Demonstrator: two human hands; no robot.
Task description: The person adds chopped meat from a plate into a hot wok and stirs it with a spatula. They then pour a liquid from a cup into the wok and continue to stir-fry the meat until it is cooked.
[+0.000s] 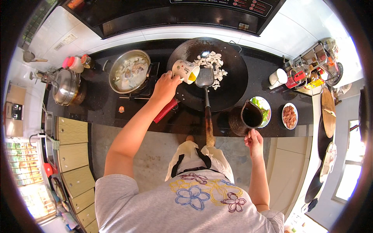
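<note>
From my remote view, the step in hand looks like pouring: the left hand grips one patterned mug over the left side of the wok, tilted so yellow liquid shows at its lip. I cannot tell whether any is falling. The right hand pinches the handle end of one dark jug, right of the wok and nearer the person. I judge the next move calls for a controlled further tip, keeping the jug level.

Counting: one spatula rests in the wok beside pale strips, too heaped to number; one steel pot sits left of the wok; two plates, one of greens, one of reddish meat, lie to its right.
</note>
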